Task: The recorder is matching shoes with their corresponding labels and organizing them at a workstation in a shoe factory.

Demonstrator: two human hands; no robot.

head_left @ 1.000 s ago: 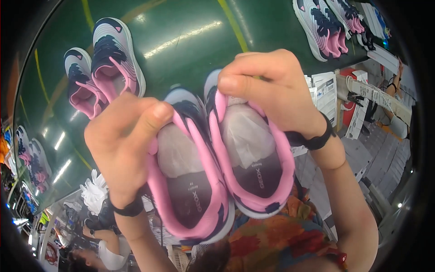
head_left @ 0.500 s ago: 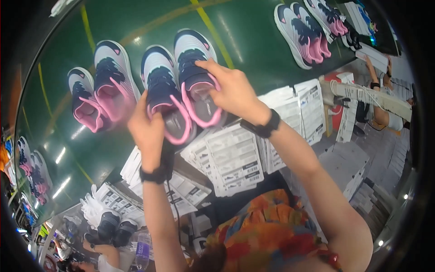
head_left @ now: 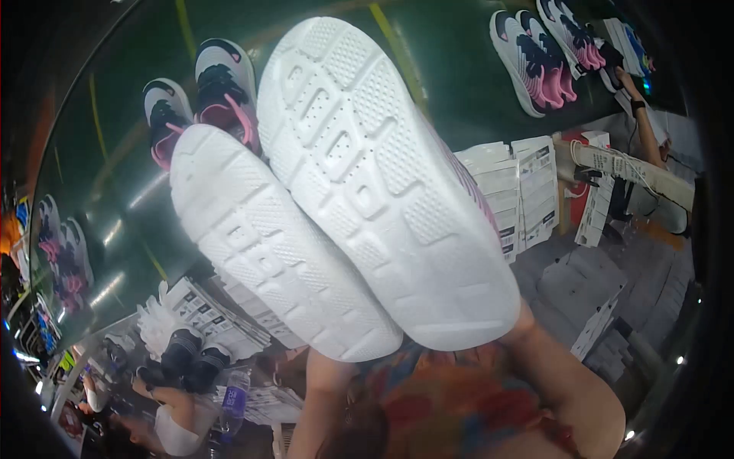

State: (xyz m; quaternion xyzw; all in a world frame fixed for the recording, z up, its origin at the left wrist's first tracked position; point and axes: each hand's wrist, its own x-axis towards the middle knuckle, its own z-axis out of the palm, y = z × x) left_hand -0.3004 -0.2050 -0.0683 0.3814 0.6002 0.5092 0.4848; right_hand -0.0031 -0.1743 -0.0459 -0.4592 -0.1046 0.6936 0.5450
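One wide fisheye view is looking down from the person's head, facing past the torso [head_left: 466, 394] and outward across the surface [head_left: 459, 99]; the shoes [head_left: 390, 206] are sitting closest, facing the lens sole-on and filling the middle, the surface is lying farther off, and straight edges are bending toward the dark rim

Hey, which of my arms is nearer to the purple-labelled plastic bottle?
Your left. In view, your left forearm is a short way right of the purple-labelled plastic bottle; your right forearm is much farther right, past your patterned top. The sneakers hide both hands.
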